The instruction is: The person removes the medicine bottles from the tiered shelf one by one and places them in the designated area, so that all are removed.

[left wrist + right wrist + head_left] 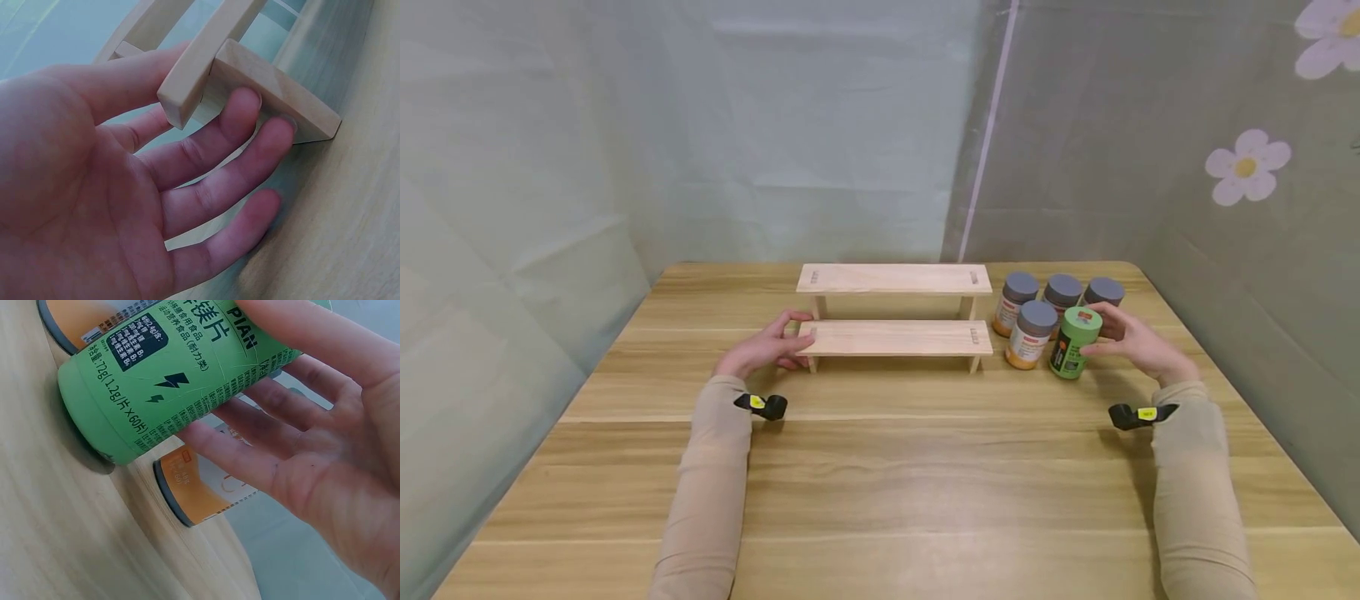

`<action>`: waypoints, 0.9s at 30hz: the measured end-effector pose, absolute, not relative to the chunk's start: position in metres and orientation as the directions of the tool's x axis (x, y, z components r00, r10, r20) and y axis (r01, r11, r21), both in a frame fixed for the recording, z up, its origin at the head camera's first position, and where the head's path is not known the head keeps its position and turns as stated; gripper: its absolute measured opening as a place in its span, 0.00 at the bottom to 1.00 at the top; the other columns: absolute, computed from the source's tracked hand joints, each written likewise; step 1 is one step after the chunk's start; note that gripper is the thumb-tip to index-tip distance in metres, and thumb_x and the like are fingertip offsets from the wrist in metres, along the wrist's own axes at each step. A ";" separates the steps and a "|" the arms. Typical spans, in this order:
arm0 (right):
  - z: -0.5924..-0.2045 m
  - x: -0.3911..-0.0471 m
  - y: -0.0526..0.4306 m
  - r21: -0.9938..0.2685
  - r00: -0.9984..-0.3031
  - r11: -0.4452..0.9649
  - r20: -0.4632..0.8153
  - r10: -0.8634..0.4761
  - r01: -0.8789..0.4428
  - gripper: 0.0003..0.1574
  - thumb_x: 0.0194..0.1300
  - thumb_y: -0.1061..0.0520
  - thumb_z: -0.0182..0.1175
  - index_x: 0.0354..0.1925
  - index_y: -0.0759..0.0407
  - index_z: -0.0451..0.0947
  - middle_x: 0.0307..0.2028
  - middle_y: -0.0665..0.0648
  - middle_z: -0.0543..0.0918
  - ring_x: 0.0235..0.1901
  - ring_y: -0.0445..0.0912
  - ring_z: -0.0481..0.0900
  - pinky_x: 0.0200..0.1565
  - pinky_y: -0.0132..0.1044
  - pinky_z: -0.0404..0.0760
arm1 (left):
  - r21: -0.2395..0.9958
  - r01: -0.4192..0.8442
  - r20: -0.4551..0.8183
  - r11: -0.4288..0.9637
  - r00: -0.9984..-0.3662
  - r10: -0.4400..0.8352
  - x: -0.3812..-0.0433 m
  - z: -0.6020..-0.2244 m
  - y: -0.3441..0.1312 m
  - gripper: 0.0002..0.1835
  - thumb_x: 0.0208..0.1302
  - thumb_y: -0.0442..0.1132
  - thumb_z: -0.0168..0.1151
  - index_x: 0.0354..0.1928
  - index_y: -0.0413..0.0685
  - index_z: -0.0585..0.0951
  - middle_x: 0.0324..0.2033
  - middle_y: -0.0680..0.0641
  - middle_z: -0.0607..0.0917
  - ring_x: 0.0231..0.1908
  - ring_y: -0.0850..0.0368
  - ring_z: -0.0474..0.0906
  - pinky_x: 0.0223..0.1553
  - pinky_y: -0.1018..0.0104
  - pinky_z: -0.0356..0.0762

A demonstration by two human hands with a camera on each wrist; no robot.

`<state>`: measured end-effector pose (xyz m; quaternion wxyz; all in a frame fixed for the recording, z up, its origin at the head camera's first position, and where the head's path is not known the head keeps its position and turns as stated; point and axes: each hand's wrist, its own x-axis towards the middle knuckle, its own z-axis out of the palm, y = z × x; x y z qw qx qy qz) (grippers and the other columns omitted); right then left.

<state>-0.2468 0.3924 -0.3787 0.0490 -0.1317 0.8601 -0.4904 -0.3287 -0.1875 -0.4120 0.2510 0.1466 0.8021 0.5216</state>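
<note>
A two-tier wooden shelf (895, 337) stands at the table's far middle. My left hand (767, 343) grips the left end of its lower board, thumb lying over the board (209, 59). In the left wrist view the other fingers curl below, two fingertips against the side leg (275, 87). On the right, my right hand (1142, 346) holds a green supplement bottle (1067, 354) between thumb and fingers. The bottle (162, 381) stands upright at the table surface, its printed label facing the right wrist camera.
Several grey-lidded bottles with orange and white labels crowd behind and beside the green one, the closest being a front bottle (1030, 337) at its left. A wooden table (925, 483) extends toward me. Curtains (820, 125) hang behind and at both sides.
</note>
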 end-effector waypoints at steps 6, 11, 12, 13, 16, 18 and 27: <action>-0.380 -0.246 0.394 -0.840 -0.966 0.518 0.023 -0.258 -0.159 0.36 0.61 0.62 0.65 0.64 0.52 0.62 0.48 0.31 0.75 0.49 0.24 0.72 0.48 0.19 0.71 | 0.907 -0.017 -0.247 0.420 -0.829 0.502 -0.329 -0.412 -0.188 0.32 0.72 0.47 0.53 0.70 0.49 0.51 0.44 0.35 0.83 0.37 0.54 0.83 0.44 0.63 0.80; -0.384 -0.248 0.395 -0.839 -0.966 0.521 0.021 -0.258 -0.157 0.36 0.62 0.60 0.66 0.63 0.50 0.62 0.49 0.32 0.74 0.50 0.24 0.71 0.48 0.19 0.72 | 0.908 -0.014 -0.245 0.418 -0.829 0.504 -0.329 -0.411 -0.189 0.33 0.73 0.47 0.53 0.70 0.49 0.50 0.43 0.36 0.83 0.37 0.54 0.83 0.44 0.62 0.80; -0.385 -0.248 0.396 -0.840 -0.966 0.520 0.019 -0.259 -0.156 0.36 0.62 0.60 0.66 0.63 0.49 0.61 0.49 0.32 0.74 0.50 0.24 0.71 0.48 0.19 0.72 | 0.909 -0.012 -0.243 0.417 -0.828 0.505 -0.329 -0.411 -0.189 0.32 0.73 0.47 0.53 0.70 0.49 0.50 0.42 0.37 0.84 0.37 0.54 0.83 0.44 0.63 0.80; -0.386 -0.249 0.396 -0.842 -0.965 0.517 0.018 -0.261 -0.155 0.36 0.62 0.60 0.65 0.63 0.48 0.61 0.49 0.33 0.74 0.50 0.24 0.71 0.48 0.19 0.72 | 0.909 -0.012 -0.243 0.417 -0.828 0.506 -0.329 -0.411 -0.189 0.32 0.73 0.47 0.53 0.70 0.49 0.50 0.41 0.38 0.84 0.37 0.54 0.84 0.44 0.63 0.80; -0.389 -0.250 0.397 -0.851 -0.961 0.500 0.017 -0.275 -0.158 0.36 0.63 0.60 0.64 0.64 0.47 0.60 0.50 0.33 0.74 0.50 0.24 0.72 0.48 0.20 0.73 | 0.912 -0.017 -0.243 0.411 -0.828 0.505 -0.329 -0.411 -0.188 0.32 0.72 0.47 0.53 0.70 0.50 0.51 0.39 0.41 0.85 0.37 0.55 0.84 0.43 0.63 0.80; -0.389 -0.250 0.398 -0.856 -0.957 0.490 0.017 -0.288 -0.162 0.36 0.63 0.61 0.64 0.64 0.47 0.59 0.50 0.33 0.74 0.50 0.25 0.72 0.48 0.20 0.73 | 0.912 -0.011 -0.239 0.410 -0.827 0.510 -0.330 -0.412 -0.188 0.32 0.72 0.47 0.53 0.70 0.49 0.50 0.40 0.40 0.85 0.37 0.56 0.84 0.43 0.63 0.80; -0.388 -0.247 0.397 -0.858 -0.956 0.492 -0.005 -0.293 -0.146 0.38 0.64 0.61 0.63 0.66 0.49 0.58 0.50 0.33 0.74 0.50 0.24 0.72 0.48 0.20 0.73 | 0.911 -0.006 -0.235 0.413 -0.830 0.506 -0.327 -0.412 -0.189 0.32 0.72 0.48 0.53 0.70 0.50 0.51 0.50 0.31 0.81 0.39 0.55 0.83 0.45 0.62 0.80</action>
